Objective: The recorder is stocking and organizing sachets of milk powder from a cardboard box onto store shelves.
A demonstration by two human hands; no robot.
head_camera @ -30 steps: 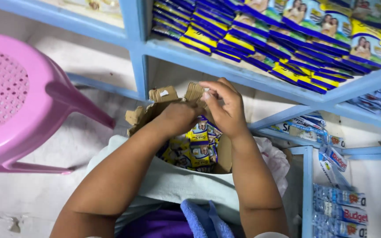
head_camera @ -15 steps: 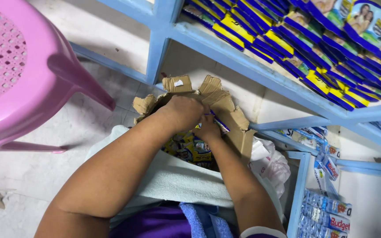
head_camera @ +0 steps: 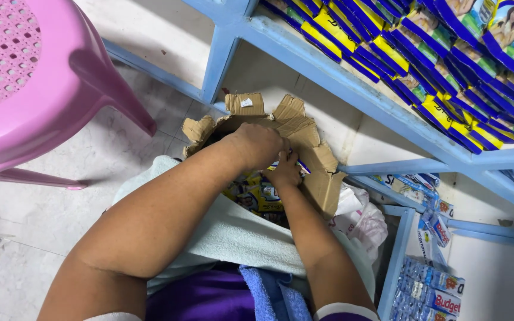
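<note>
Blue shelf [head_camera: 328, 71] behind; both hands — left hand [head_camera: 257, 145], right hand [head_camera: 285, 172] — plunged into cardboard box [head_camera: 304, 134].

A pale, marbled tile floor [head_camera: 49, 220] spreads below; a pink plastic stool with a perforated seat [head_camera: 37, 77] stands at its left edge; a light-blue painted wooden shelf frame [head_camera: 340, 74] runs diagonally across the top; even, soft light falls throughout.

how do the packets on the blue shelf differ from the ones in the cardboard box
The shelf packets lie in neat overlapping rows, in the open; the box packets sit jumbled, half hidden in the torn cardboard box. Both hands, left hand and right hand, reach into the box, none to the shelf. Both lots are blue and yellow.
</note>
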